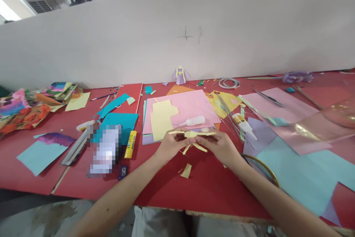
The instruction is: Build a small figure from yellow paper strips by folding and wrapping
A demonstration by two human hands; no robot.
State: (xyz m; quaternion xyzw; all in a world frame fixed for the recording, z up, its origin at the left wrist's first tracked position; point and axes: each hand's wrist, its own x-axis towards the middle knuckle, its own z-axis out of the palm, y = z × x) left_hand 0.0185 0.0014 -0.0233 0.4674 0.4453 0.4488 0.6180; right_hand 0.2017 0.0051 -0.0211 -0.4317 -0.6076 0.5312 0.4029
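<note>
Between both hands is a small pale-yellow paper figure [190,134] with thin arms stretched sideways and two legs spread below. My left hand [173,142] is closed on its left side, thumb at the middle of the body. From the other side my right hand [215,144] pinches it, its thumb nearly meeting the left one. Fingers behind the figure are partly hidden. Just beyond the hands, a white squeeze bottle [194,120] lies on pink paper [191,102]. A pale-yellow paper scrap [186,171] is on the red table below the hands.
A small purple-and-yellow paper dress figure [181,75] stands against the white partition [124,44]. Left are a glue stick [130,144], a blurred-out phone [107,152] and teal paper [127,120]. Right are a glue bottle [244,124], thin wires [230,113], light-blue paper [302,170] and a clear bottle [327,120].
</note>
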